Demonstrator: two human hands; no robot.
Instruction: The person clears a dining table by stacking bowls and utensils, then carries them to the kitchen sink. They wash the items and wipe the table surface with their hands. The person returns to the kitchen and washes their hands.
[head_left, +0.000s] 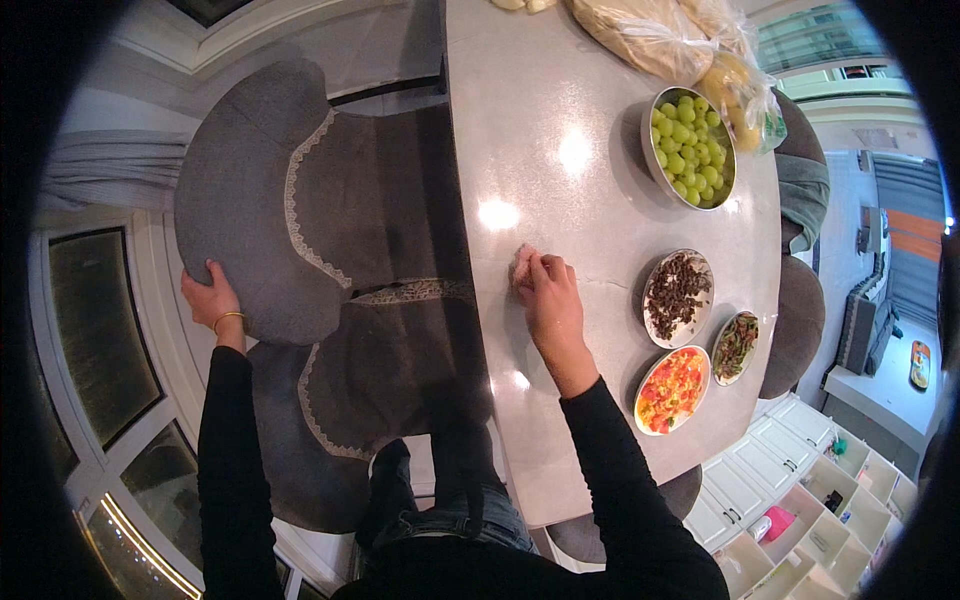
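My right hand (553, 300) grips a crumpled pink cloth (523, 268) against the pale stone-look tabletop (540, 465), near its left edge. My left hand (213, 298) rests on the rounded back of a grey upholstered chair (247, 187), thumb on the near face and fingers partly hidden behind the edge; a yellow bangle circles that wrist. Right of my right hand stand a plate of dark chopped food (677, 294), a plate of tomato and egg (672, 390) and a smaller dish of green food with brown pieces (736, 348). Farther up sits a metal bowl of green grapes (688, 148).
Plastic bags (660, 37) with yellowish contents lie at the table's far end. A second grey chair (300, 442) stands close beside the first, near my legs. More chairs (801, 326) line the table's right side. White cabinets (765, 450) and open shelves are at the lower right.
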